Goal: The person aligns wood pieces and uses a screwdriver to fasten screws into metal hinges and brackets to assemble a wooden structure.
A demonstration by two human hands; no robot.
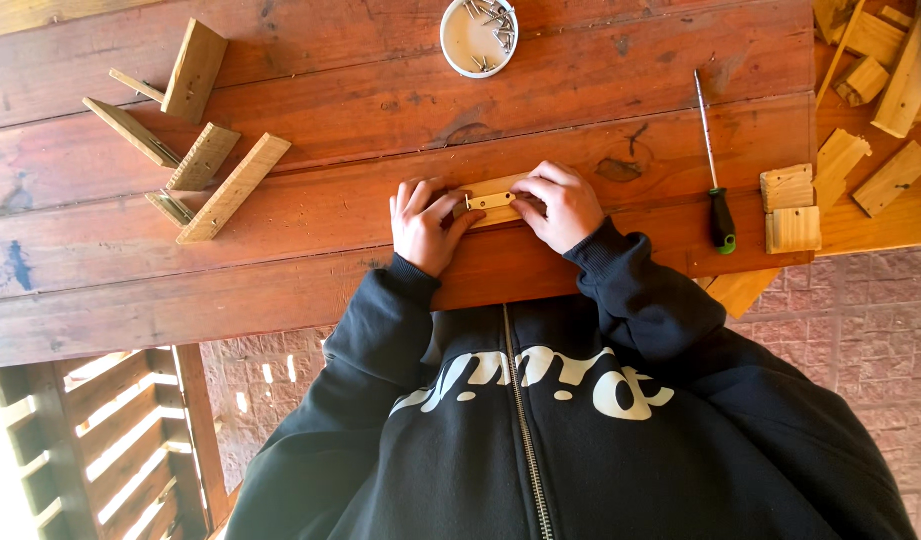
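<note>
A person in a dark zip-up hooded top leans over a reddish wooden plank surface, seen from above with the body at 6 o'clock. Near the middle of the view both hands press on a small pale wood block lying flat on the surface. A little brass hinge sits on top of the block. The left hand, at 9 o'clock from the block, has its fingers curled narrow, the thumb and forefinger pinching the hinge's end. The right hand, at 3 o'clock, is likewise half closed, its fingertips holding the hinge's other end and the block. The hinge seems to be only placed and lined up; no screws can be made out in it. A green-handled screwdriver lies untouched further toward 3 o'clock, and a round white dish of screws sits at 12 o'clock, so fastening appears yet to be done. Loose wood strips lie scattered toward 10 o'clock, and more small blocks rest at 3 o'clock.
</note>
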